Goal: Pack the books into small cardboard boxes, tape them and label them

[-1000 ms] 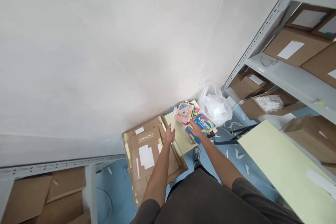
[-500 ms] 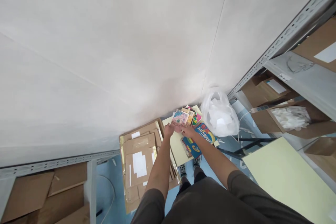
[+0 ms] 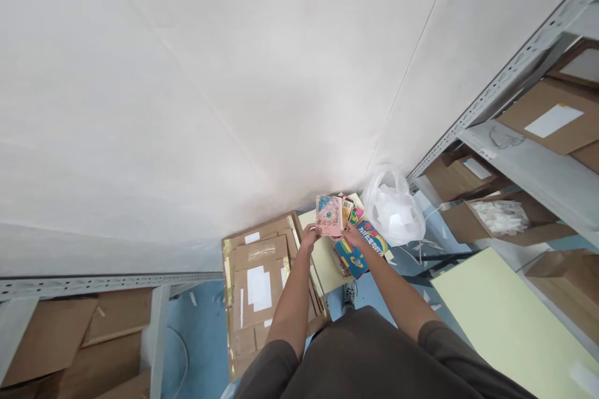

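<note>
A pink book with a blue picture on its cover is held up between my two hands. My left hand grips its lower left corner, and my right hand grips the lower right. Behind and below it, several other books lie on a pale yellow board, partly hidden. Close to my right forearm are a blue children's book with a banana and another blue book with a planet. A pink and green book shows past the held one.
A white plastic bag stands against the wall on the right. Flattened cardboard lies to the left. Shelves with cardboard boxes rise at the right, near a pale yellow tabletop. Another shelf post stands lower left.
The pink book has been raised off the pile and now faces me upright, with both hands at its lower corners. My view has shifted slightly.
</note>
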`<move>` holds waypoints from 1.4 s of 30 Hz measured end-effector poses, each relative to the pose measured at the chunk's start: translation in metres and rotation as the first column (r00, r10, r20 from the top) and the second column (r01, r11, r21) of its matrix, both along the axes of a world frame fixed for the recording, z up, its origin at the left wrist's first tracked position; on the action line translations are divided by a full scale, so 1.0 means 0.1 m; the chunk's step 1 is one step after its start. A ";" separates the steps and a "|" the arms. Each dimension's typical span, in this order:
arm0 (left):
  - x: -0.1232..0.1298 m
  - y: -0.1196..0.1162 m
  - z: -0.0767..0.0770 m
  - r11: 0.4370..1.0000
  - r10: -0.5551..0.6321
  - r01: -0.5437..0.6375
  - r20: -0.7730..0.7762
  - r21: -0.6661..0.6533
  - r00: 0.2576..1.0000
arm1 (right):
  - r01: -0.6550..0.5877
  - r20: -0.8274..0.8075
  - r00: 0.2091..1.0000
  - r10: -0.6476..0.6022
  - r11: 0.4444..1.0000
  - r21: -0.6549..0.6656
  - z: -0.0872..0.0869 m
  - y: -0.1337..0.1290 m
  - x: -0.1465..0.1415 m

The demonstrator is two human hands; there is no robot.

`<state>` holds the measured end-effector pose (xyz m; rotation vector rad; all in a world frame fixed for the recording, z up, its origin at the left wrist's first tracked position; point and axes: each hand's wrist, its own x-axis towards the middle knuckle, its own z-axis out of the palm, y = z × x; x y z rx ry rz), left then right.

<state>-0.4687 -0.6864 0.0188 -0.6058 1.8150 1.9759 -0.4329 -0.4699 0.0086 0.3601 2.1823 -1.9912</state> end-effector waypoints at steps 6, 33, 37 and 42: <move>-0.01 -0.11 0.23 0.939 -0.070 0.104 -0.114 0.328 0.991 | 0.216 0.059 0.976 -0.208 0.951 -0.222 0.52 -0.01 0.17; 2.44 4.17 1.23 0.538 -0.775 0.835 -0.324 0.111 0.543 | 0.701 -0.091 0.625 -0.776 0.608 -0.374 1.64 3.47 4.10; 3.06 5.02 1.23 0.374 -0.878 0.926 -0.302 0.056 0.373 | 0.795 -0.063 0.489 -0.870 0.474 -0.378 1.64 3.94 4.98; 3.57 5.61 1.22 0.212 -0.917 0.975 -0.332 0.059 0.220 | 0.862 0.000 0.318 -0.948 0.289 -0.417 1.52 4.17 5.62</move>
